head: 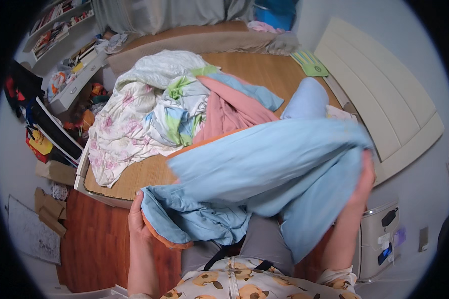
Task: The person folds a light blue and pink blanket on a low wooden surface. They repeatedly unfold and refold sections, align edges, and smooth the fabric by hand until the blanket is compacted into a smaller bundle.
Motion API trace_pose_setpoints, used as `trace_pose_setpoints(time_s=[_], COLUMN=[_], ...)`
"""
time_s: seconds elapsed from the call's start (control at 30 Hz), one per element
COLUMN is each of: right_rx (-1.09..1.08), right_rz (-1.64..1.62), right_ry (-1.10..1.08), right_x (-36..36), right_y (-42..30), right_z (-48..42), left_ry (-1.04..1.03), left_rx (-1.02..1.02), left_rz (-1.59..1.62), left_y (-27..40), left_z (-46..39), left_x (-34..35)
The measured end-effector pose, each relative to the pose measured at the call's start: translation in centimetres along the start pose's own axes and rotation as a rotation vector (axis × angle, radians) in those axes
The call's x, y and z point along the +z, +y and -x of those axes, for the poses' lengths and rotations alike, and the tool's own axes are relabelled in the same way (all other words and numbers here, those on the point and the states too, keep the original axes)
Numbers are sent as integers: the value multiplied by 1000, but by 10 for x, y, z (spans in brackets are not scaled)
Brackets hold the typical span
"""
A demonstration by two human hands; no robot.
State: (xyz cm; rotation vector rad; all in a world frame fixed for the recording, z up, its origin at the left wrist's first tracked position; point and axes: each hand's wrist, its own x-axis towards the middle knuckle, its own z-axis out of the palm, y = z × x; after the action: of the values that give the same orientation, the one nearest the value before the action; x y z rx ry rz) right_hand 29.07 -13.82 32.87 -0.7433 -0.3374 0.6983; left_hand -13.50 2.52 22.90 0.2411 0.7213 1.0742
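Note:
A large light-blue cloth point(262, 160) with orange edging hangs between my two hands, in front of my legs and across the near side of the bed point(146, 173). My left hand point(139, 215) grips a corner of it where the orange border folds under. At the right, my right hand point(366, 175) is raised and holds another part of it; the cloth hides some of the fingers. The blue cloth's far part lies against a pink cloth point(232, 112) on the bed, and how the two are joined cannot be told.
A floral sheet point(129, 129) and a white quilt point(164, 69) are heaped on the bed's left. A blue rolled bundle point(307, 98) lies near the cream headboard point(381, 93). To my right stands a nightstand point(378, 239) with a phone. Cardboard point(50, 209) stands at the left.

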Motion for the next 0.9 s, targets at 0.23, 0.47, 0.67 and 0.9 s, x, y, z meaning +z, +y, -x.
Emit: trace_pose_setpoints(time_s=[0.23,0.47,0.67,0.9], right_rx=[4,-337,161,-38], right_rz=[214,1347,1898,1767], right_ry=[-362,-1259,-810,-389], right_x=[71,39,-107,-195], right_y=[26,155,154,153], right_z=[8,31,27,23], left_ry=[-176,-100,-12,-148], left_rx=[-78,-414,-455,-527], left_rz=[-290,-296,-371,-550], left_y=[-47,-104,-102,-132], left_z=[51,42,49,51], left_x=[34,25,7,-17])
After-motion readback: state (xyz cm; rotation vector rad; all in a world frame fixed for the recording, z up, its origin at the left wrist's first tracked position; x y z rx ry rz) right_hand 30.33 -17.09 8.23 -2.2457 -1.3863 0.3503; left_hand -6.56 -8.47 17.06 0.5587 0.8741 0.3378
